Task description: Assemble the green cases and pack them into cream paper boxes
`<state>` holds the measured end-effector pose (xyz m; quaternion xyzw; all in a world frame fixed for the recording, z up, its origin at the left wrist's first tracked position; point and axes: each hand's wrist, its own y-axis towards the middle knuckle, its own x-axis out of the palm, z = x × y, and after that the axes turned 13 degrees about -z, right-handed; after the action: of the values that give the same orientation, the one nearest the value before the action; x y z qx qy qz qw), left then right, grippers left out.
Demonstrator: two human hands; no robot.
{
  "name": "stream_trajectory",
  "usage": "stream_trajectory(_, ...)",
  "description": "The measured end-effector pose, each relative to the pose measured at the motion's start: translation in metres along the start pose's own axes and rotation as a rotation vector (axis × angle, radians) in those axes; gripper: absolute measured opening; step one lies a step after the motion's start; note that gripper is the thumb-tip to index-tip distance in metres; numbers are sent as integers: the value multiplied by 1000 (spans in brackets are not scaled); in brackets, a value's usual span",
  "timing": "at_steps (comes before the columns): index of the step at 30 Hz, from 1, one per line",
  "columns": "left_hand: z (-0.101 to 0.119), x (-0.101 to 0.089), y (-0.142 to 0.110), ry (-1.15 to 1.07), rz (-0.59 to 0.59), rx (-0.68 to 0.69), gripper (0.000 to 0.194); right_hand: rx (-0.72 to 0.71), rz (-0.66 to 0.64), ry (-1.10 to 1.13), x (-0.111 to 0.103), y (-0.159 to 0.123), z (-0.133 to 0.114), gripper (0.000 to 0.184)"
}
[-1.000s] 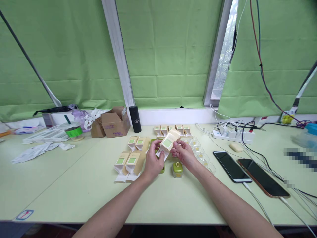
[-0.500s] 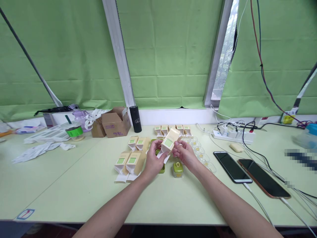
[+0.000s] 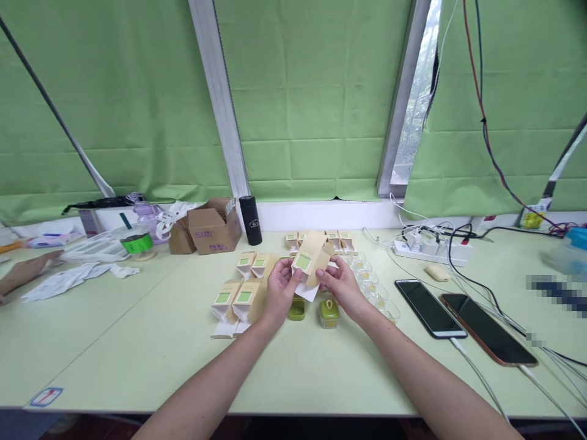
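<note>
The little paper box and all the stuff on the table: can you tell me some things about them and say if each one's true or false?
1. The left hand and right hand are both holding the kraft paper box. True.
2. The black tumbler is lying on its side. False: it stands upright, beside the brown cardboard box.
3. A white flap sticks out at the bottom of the held box. True.
4. The white-edged phone is left of both hands. False: it lies to their right.
5. The green-lidded clear container sits on the table, apart from both hands. True.
</note>
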<state>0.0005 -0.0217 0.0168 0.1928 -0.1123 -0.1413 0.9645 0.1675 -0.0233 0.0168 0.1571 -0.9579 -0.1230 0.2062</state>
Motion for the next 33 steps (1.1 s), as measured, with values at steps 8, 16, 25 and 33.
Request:
stream_trajectory(8,11,2,-1,-219,19,-114,50,58,44,-74,-6,0,3,65)
stream_trajectory(16,8,0,0,-330,6,-145,43,48,107,-132,-8,4,5,64)
stream_trajectory(25,5,0,2,-389,9,-144,38,8,139,-162,-12,6,13,57)
stream_trajectory(33,11,4,0,-206,11,-80,51,-84,79,-110,-5,4,11,50)
